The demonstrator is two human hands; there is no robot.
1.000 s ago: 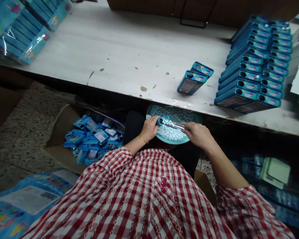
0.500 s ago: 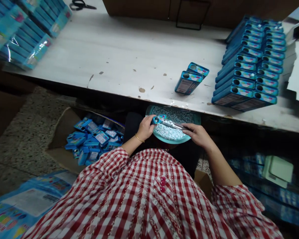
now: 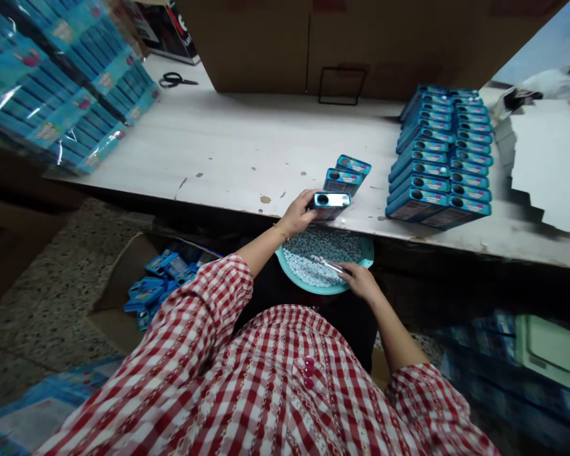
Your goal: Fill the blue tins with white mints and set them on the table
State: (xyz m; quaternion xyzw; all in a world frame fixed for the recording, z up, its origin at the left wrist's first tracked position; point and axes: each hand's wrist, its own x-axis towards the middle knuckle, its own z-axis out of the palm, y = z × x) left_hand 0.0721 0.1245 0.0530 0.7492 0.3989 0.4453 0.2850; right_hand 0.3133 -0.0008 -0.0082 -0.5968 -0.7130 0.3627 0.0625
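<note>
My left hand [image 3: 300, 214] grips a small blue candy box [image 3: 331, 200] by its left side, at the front edge of the white table. The box stands upright with a dark round hole in its top. Just behind it stand two similar boxes [image 3: 350, 171]. In my right hand [image 3: 360, 278] is a metal scoop [image 3: 332, 265], its tip among small white candies [image 3: 304, 269]. These fill a turquoise basin [image 3: 327, 290] below the table edge, close to my lap.
Rows of blue boxes [image 3: 430, 166] stand at the right of the table [image 3: 247, 136]. Wrapped packs [image 3: 71, 95], scissors [image 3: 177, 80] and a large cardboard box [image 3: 266, 47] line the back and left. An open carton [image 3: 118, 297] with more blue boxes sits on the floor.
My left hand has carried the blue box from over the basin up to the table, in front of the two standing boxes. The scoop has come away from the box and down into the candies.
</note>
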